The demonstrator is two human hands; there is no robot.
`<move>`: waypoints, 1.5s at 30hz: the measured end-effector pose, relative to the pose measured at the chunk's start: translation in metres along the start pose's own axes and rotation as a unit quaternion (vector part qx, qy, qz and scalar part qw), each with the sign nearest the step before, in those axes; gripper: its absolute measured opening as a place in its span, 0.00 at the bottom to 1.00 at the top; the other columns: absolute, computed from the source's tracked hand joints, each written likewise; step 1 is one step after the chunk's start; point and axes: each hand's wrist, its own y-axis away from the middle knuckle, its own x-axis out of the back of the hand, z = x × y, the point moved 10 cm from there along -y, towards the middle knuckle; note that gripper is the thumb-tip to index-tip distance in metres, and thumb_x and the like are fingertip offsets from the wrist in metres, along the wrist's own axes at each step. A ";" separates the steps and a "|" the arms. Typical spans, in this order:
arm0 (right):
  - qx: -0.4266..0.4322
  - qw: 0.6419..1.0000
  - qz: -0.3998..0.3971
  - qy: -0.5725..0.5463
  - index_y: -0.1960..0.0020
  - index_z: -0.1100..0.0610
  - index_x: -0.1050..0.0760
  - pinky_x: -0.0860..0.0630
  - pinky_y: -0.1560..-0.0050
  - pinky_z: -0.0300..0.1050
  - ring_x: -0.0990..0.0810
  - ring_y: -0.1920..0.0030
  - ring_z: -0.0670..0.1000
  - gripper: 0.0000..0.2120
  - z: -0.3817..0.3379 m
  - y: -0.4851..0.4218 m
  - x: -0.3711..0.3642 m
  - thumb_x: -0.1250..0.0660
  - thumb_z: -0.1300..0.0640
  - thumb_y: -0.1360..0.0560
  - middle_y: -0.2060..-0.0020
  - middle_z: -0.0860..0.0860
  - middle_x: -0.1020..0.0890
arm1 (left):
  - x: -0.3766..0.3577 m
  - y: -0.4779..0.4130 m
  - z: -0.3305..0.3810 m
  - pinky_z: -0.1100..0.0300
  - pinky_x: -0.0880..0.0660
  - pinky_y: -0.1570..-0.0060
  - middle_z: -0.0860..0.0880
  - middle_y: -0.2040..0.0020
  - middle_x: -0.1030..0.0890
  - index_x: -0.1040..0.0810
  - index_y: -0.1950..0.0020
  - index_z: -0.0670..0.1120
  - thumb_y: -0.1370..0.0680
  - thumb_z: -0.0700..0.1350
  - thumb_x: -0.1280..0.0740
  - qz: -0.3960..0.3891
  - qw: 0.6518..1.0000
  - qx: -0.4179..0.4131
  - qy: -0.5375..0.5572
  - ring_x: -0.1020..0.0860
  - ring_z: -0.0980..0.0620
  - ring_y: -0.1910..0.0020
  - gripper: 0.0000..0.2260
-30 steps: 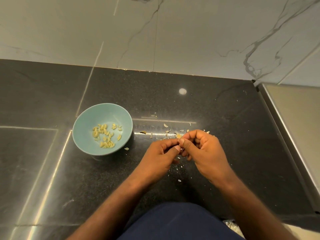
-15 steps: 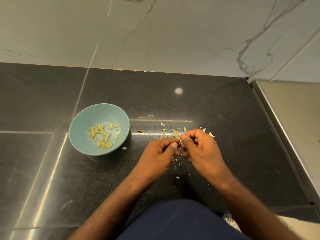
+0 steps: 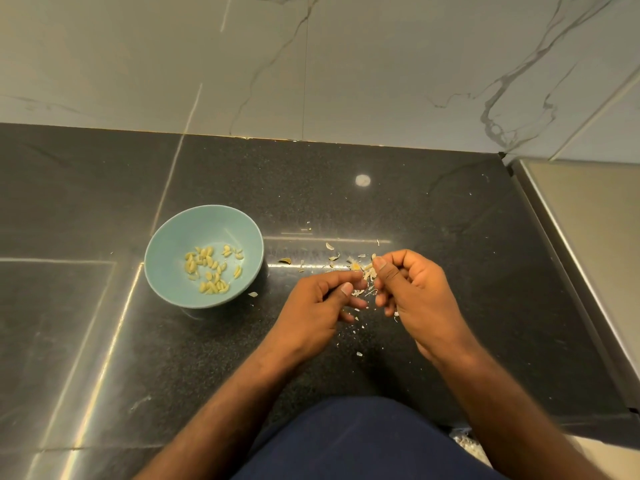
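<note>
My right hand [image 3: 412, 292] pinches a small pale seed [image 3: 369, 271] with a cracked husk between thumb and forefinger, just above the dark counter [image 3: 433, 216]. My left hand [image 3: 318, 306] is beside it, fingers curled, with the forefinger tip at the husk. Whether that hand pinches a piece is unclear. A light blue bowl [image 3: 180, 237] to the left holds several peeled yellowish kernels [image 3: 211, 270]. Husk flakes [image 3: 330, 247] lie scattered on the counter around and beneath both hands.
A marble-patterned wall [image 3: 346, 64] rises behind the counter. A steel surface [image 3: 588, 237] borders the counter on the right. My dark blue clothing [image 3: 346, 441] fills the lower middle. The counter's front edge [image 3: 568, 434] shows at lower right.
My hands, pressed together over the seed earlier, have drawn slightly apart. More husk bits now show between them.
</note>
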 end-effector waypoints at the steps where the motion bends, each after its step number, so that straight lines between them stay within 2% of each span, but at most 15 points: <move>1: 0.004 1.000 0.004 0.013 0.52 0.58 0.22 0.27 0.72 0.39 0.23 0.70 0.46 0.06 0.000 -0.001 0.001 0.34 0.57 0.19 0.69 0.48 0.19 | 0.000 0.000 0.000 0.62 0.20 0.55 0.47 0.44 0.17 0.22 0.35 0.43 0.17 0.36 0.41 -0.002 1.000 0.001 0.006 0.17 0.51 0.50 0.13; 5: 0.025 0.997 -0.017 0.064 0.52 0.57 0.22 0.28 0.71 0.35 0.22 0.70 0.45 0.05 -0.001 0.002 -0.007 0.34 0.57 0.20 0.69 0.46 0.19 | -0.001 0.000 0.001 0.63 0.21 0.55 0.48 0.45 0.16 0.21 0.35 0.43 0.17 0.35 0.41 -0.010 1.000 -0.007 -0.002 0.17 0.52 0.50 0.14; 8: 0.023 0.998 -0.041 0.028 0.52 0.57 0.23 0.28 0.71 0.36 0.23 0.70 0.47 0.04 -0.002 0.004 -0.014 0.34 0.58 0.20 0.68 0.50 0.20 | -0.003 0.001 0.000 0.61 0.21 0.53 0.48 0.46 0.16 0.21 0.35 0.44 0.17 0.36 0.41 -0.019 1.000 -0.009 -0.012 0.17 0.51 0.49 0.14; 12: 0.031 0.999 0.011 0.039 0.51 0.60 0.23 0.28 0.71 0.34 0.22 0.71 0.44 0.05 -0.004 0.000 -0.003 0.34 0.59 0.20 0.66 0.49 0.18 | -0.004 0.001 -0.001 0.61 0.21 0.54 0.51 0.45 0.16 0.21 0.35 0.45 0.17 0.36 0.40 -0.017 1.000 -0.006 -0.018 0.17 0.52 0.49 0.14; 16: 0.030 0.997 -0.042 0.063 0.52 0.56 0.23 0.28 0.69 0.34 0.22 0.69 0.46 0.04 -0.004 0.005 -0.015 0.35 0.57 0.19 0.68 0.48 0.20 | -0.004 0.000 0.003 0.59 0.20 0.53 0.48 0.48 0.15 0.21 0.35 0.46 0.17 0.36 0.41 -0.019 0.999 -0.018 -0.025 0.17 0.51 0.49 0.14; 21: 0.034 0.998 0.018 0.049 0.53 0.58 0.23 0.29 0.70 0.34 0.22 0.70 0.42 0.05 -0.005 0.000 -0.003 0.34 0.58 0.19 0.65 0.49 0.18 | -0.005 0.002 0.003 0.62 0.20 0.54 0.51 0.45 0.16 0.21 0.34 0.45 0.17 0.35 0.40 -0.013 0.999 -0.016 -0.024 0.17 0.51 0.49 0.14; 26: 0.035 0.998 -0.013 0.058 0.51 0.61 0.23 0.28 0.70 0.32 0.22 0.70 0.39 0.04 -0.006 0.006 -0.013 0.35 0.60 0.19 0.65 0.49 0.20 | -0.003 0.002 0.005 0.57 0.19 0.51 0.49 0.47 0.15 0.21 0.34 0.46 0.17 0.37 0.40 -0.016 0.999 -0.025 -0.042 0.17 0.52 0.48 0.14; 30: 0.041 0.997 0.023 0.058 0.50 0.61 0.23 0.28 0.71 0.32 0.22 0.70 0.40 0.06 -0.007 0.003 -0.003 0.35 0.58 0.19 0.65 0.49 0.19 | -0.002 0.003 0.004 0.59 0.20 0.52 0.52 0.44 0.16 0.22 0.33 0.47 0.17 0.37 0.40 -0.006 0.999 -0.017 -0.039 0.17 0.54 0.49 0.15; 35: 0.049 0.997 -0.026 0.058 0.51 0.59 0.23 0.24 0.66 0.34 0.21 0.67 0.40 0.04 -0.012 0.012 -0.018 0.35 0.60 0.19 0.63 0.48 0.19 | -0.005 0.004 0.008 0.58 0.20 0.50 0.50 0.48 0.15 0.20 0.36 0.48 0.16 0.38 0.40 -0.018 0.998 -0.031 -0.060 0.17 0.53 0.49 0.14; 39: 0.058 0.995 0.026 0.081 0.51 0.59 0.23 0.26 0.69 0.34 0.21 0.69 0.41 0.05 -0.012 0.003 0.000 0.35 0.59 0.19 0.64 0.49 0.18 | 0.001 0.003 0.004 0.58 0.20 0.52 0.52 0.45 0.16 0.22 0.34 0.47 0.17 0.37 0.39 0.006 0.999 -0.018 -0.031 0.17 0.53 0.49 0.14; 43: 0.061 0.996 -0.009 0.063 0.51 0.61 0.23 0.25 0.68 0.32 0.21 0.68 0.39 0.04 -0.017 0.010 -0.011 0.35 0.62 0.20 0.64 0.48 0.19 | -0.003 0.004 0.010 0.57 0.20 0.51 0.51 0.46 0.15 0.20 0.35 0.47 0.16 0.38 0.40 -0.011 0.998 -0.033 -0.044 0.17 0.54 0.49 0.13; 45: 0.066 0.994 -0.001 0.092 0.52 0.58 0.23 0.24 0.66 0.34 0.21 0.67 0.39 0.03 -0.015 0.009 -0.012 0.34 0.60 0.20 0.65 0.47 0.19 | -0.003 0.003 0.009 0.59 0.20 0.52 0.51 0.47 0.15 0.20 0.37 0.48 0.16 0.39 0.40 -0.006 0.999 -0.033 -0.038 0.17 0.54 0.49 0.13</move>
